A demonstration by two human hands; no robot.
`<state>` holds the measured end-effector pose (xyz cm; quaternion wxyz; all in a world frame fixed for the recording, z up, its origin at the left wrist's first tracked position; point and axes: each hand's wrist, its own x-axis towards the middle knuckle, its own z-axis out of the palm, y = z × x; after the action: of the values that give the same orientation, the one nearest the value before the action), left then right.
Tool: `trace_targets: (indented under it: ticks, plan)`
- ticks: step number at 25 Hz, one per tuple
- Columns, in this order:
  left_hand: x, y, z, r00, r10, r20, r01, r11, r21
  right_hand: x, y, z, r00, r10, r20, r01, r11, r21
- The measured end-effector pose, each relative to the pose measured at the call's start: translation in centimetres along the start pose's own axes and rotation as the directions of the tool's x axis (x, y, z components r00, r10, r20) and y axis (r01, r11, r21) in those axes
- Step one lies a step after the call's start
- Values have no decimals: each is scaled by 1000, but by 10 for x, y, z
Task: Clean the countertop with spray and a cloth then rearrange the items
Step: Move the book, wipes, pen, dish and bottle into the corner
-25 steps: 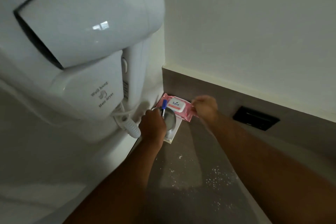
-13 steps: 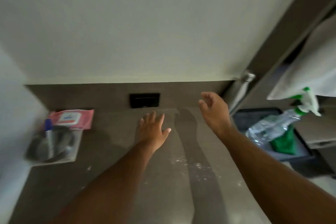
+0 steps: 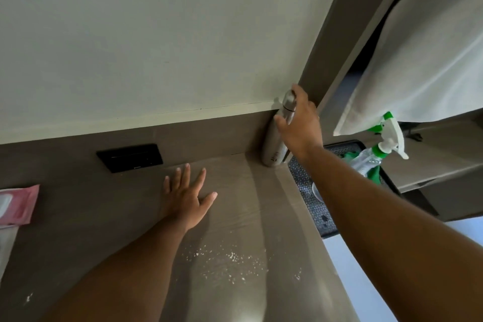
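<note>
The brown countertop (image 3: 235, 219) carries a scatter of white crumbs (image 3: 227, 256) near its front. My left hand (image 3: 187, 196) lies flat on the surface with its fingers spread and holds nothing. At the back right corner stands a tall metal bottle (image 3: 273, 149), upright against the wall. My right hand (image 3: 300, 123) is wrapped around its upper part, thumb in front and a finger over the cap. A clear spray bottle with a green and white trigger (image 3: 376, 154) lies on a green cloth (image 3: 373, 172) in a black tray (image 3: 303, 178) off the counter's right edge.
A pink pack of wipes (image 3: 18, 204) lies at the far left, cut off by the frame edge. A black socket plate (image 3: 130, 157) sits in the backsplash. White fabric (image 3: 418, 60) hangs at the upper right above a lower shelf.
The view swung right, away from the wall hair dryer. Both hands left the wipes pack and dish; the left settled flat on the counter, and the right reached to the metal bottle and closed on it.
</note>
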<state>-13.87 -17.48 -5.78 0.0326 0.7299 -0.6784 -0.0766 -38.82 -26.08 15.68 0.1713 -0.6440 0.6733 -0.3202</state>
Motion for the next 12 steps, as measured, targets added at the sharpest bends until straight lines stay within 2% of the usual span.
trace_targets:
  ticks: [4,8,12]
  plan:
    - [1,-1,5,1000,-10,-3,10,1000,2,-3,-2,13,991,-130,24,129,991,47]
    - [4,0,-11,992,-3,127,10,999,-53,-21,-19,26,966,-249,65,248,968,28]
    - [-38,-28,-42,997,-79,-27,75,990,-116,-62,-63,52,937,-345,51,337,934,114]
